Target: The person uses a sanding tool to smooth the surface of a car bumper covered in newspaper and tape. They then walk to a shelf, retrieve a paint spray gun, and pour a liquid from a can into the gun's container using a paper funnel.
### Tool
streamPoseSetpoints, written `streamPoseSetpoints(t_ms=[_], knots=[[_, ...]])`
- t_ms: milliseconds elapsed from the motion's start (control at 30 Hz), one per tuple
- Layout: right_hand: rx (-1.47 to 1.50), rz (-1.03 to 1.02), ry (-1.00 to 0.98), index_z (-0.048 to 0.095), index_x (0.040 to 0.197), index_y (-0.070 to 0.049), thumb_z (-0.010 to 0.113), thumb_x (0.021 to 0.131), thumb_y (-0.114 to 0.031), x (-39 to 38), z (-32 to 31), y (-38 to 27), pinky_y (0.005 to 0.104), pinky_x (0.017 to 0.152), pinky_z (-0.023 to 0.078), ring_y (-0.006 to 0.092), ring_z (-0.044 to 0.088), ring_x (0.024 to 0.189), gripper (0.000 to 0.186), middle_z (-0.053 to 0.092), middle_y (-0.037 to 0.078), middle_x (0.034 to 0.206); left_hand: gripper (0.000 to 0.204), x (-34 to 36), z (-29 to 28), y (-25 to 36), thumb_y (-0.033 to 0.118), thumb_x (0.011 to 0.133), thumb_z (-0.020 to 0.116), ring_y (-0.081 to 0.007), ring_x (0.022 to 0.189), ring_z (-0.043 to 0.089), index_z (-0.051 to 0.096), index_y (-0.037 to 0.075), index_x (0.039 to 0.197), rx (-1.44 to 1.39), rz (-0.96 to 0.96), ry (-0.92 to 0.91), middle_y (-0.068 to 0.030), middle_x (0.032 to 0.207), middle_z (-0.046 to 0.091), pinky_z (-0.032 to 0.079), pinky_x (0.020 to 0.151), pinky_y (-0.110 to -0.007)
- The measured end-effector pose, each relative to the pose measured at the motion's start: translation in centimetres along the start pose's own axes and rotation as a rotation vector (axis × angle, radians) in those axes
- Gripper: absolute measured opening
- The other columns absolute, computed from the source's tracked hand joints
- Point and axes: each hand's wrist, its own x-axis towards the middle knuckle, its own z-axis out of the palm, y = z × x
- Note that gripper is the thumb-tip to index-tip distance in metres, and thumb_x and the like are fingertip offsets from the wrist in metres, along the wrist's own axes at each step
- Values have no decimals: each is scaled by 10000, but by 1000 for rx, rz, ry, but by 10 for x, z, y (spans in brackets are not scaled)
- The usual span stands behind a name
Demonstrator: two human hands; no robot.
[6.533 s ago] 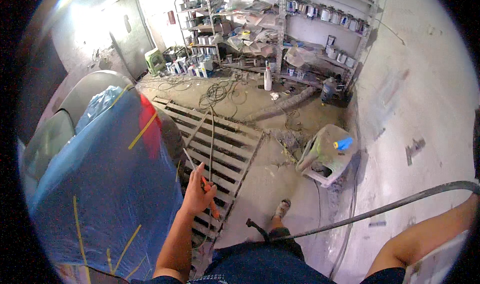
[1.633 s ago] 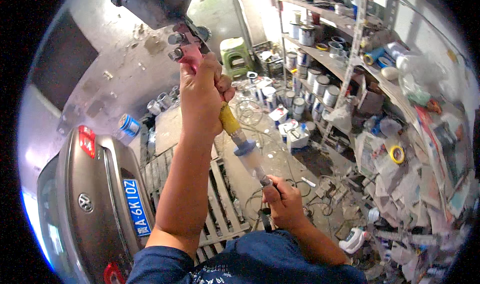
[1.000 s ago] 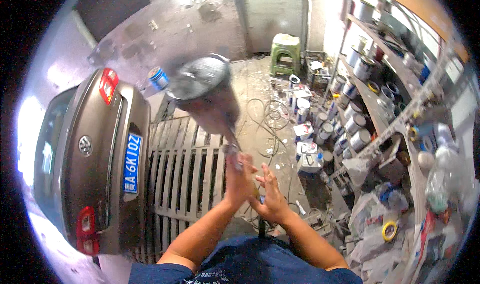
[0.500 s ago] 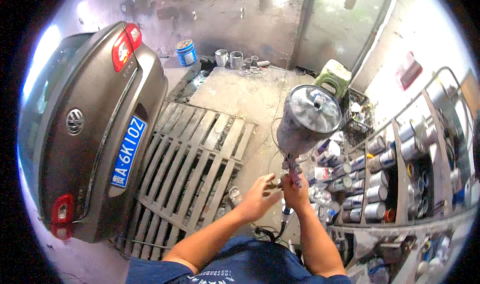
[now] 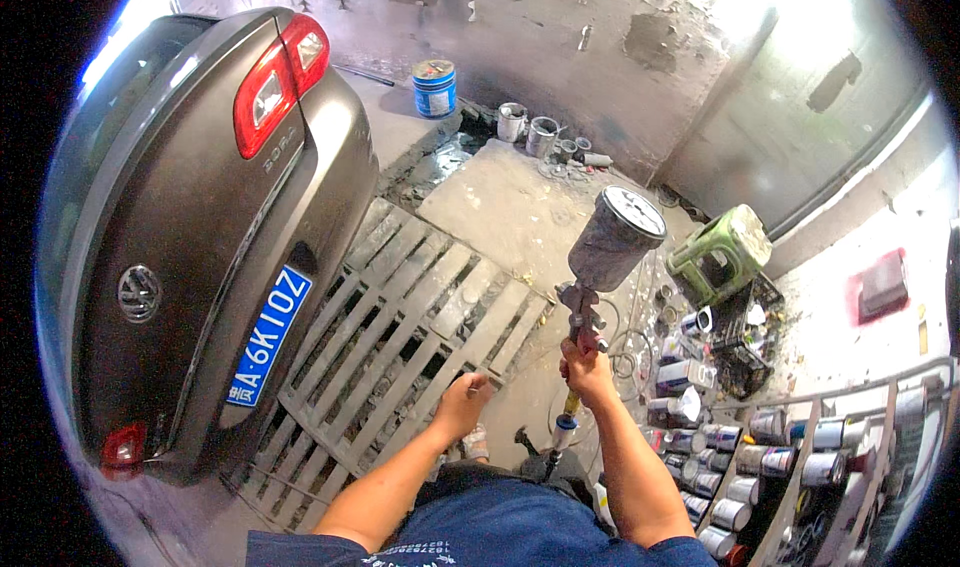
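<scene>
My right hand (image 5: pixel 588 372) is wrapped round the handle of a spray gun (image 5: pixel 580 307). The gun's dark, paint-smeared cup (image 5: pixel 612 252) stands on top, tilted slightly right, with a pale round lid. Below the hand, a small regulator-like fitting (image 5: pixel 565 427) hangs from the gun on its air hose. My left hand (image 5: pixel 463 407) is apart from the gun, over the slatted wooden pallet (image 5: pixel 420 312), its fingers curled in a loose fist with nothing seen in them.
A brown car's rear (image 5: pixel 200 217) fills the left side. A blue bucket (image 5: pixel 435 89) and grey paint pots (image 5: pixel 543 137) stand by the far wall. On the right are a green jerrycan (image 5: pixel 720 252), a black crate (image 5: pixel 750 332) and a rack of paint tins (image 5: pixel 765 462).
My left hand has come away from the spray gun, moving left and down, and its fingers have curled. The gun and cup have tipped more upright in my right hand. The view has turned.
</scene>
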Motion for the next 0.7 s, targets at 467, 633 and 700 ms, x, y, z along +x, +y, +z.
streamPoseSetpoints(t_ms=[467, 633, 700], knots=[[-68, -70, -186, 434, 1275, -58, 540, 892, -104, 275, -75, -63, 334, 605, 514, 195, 632, 682, 400, 601, 136, 1040, 269, 262, 72, 166, 155, 928, 587, -167, 909, 631, 576, 4, 1150, -69, 48, 245, -84, 1002, 654, 497, 824, -310], [-252, -360, -187, 459, 1207, -33, 566, 885, -101, 358, -107, -86, 330, 663, 507, 209, 630, 784, 346, 589, 105, 970, 381, 340, 97, 259, 206, 869, 677, -194, 990, 591, 558, 23, 1181, -40, 305, 264, -100, 1093, 596, 488, 856, -318], [153, -235, -349, 467, 1195, -38, 590, 858, -104, 383, -112, -86, 346, 725, 500, 212, 607, 871, 364, 589, 98, 968, 574, 377, 99, 279, 283, 791, 750, -304, 1059, 552, 501, -8, 1218, 129, 464, 279, -180, 1150, 531, 454, 911, -404]])
